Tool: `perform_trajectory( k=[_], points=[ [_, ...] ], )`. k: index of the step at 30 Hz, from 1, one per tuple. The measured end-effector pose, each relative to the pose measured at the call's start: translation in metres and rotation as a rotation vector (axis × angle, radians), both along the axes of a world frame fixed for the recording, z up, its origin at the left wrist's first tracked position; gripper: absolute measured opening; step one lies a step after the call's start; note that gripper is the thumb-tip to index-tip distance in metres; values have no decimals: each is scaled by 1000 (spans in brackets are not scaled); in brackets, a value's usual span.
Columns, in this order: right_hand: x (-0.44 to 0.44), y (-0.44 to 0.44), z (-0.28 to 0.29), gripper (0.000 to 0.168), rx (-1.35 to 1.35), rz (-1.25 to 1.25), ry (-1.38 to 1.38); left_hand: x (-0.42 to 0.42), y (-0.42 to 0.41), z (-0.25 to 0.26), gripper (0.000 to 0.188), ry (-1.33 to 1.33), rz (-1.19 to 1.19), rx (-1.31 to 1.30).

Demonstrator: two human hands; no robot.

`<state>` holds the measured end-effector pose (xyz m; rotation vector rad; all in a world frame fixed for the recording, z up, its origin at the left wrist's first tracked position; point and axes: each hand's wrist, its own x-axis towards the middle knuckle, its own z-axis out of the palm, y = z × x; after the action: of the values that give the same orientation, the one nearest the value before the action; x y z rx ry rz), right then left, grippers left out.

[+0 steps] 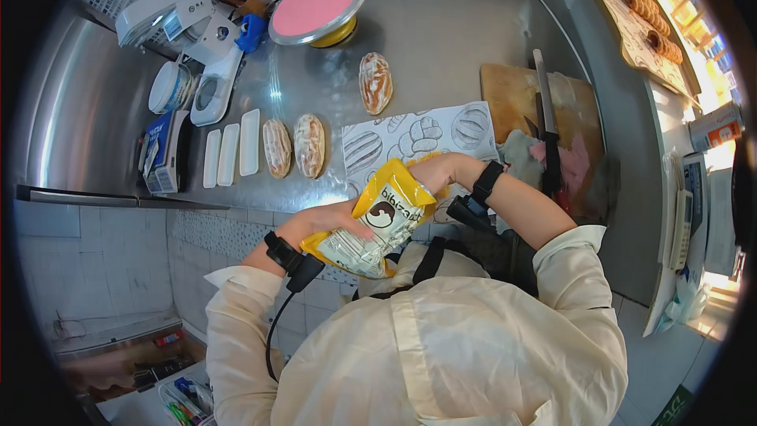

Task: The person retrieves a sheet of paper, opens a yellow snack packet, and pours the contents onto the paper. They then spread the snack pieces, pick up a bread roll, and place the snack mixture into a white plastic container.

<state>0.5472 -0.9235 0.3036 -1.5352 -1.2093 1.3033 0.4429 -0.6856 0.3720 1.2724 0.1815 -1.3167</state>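
Note:
My left hand (343, 220) is closed on the lower left side of a yellow and white plastic food bag (387, 219), its thumb across the front. The bag is tilted over the table's front edge. My right hand (434, 174) is at the bag's upper end, its fingers mostly hidden behind the bag. Beneath and beyond this hand lies a paper sheet printed with bread drawings (423, 133), with yellow crumbly bits on it. Two oblong sugar-dusted bread rolls (277, 148) lie side by side left of the sheet, and another bread roll (375, 83) lies behind it.
Narrow white trays (249, 142) stand at the left, near a white stand mixer (207, 41). A pink-topped turntable (319, 7) is at the back. To the right, a long knife (545, 94) lies on a wooden cutting board (508, 89) beside crumpled cloths (520, 157).

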Motion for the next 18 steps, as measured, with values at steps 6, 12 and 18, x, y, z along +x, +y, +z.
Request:
perform_trajectory(
  k=[6, 12, 18],
  points=[
    [5, 6, -36, 51, 128, 21, 69, 8, -9, 3, 93, 53, 28, -40],
    [-1, 1, -75, 44, 26, 29, -132, 17, -13, 1, 106, -48, 58, -33],
    [-8, 3, -72, 38, -11, -283, 162, 21, -11, 3, 94, 40, 155, -2]
  ],
)
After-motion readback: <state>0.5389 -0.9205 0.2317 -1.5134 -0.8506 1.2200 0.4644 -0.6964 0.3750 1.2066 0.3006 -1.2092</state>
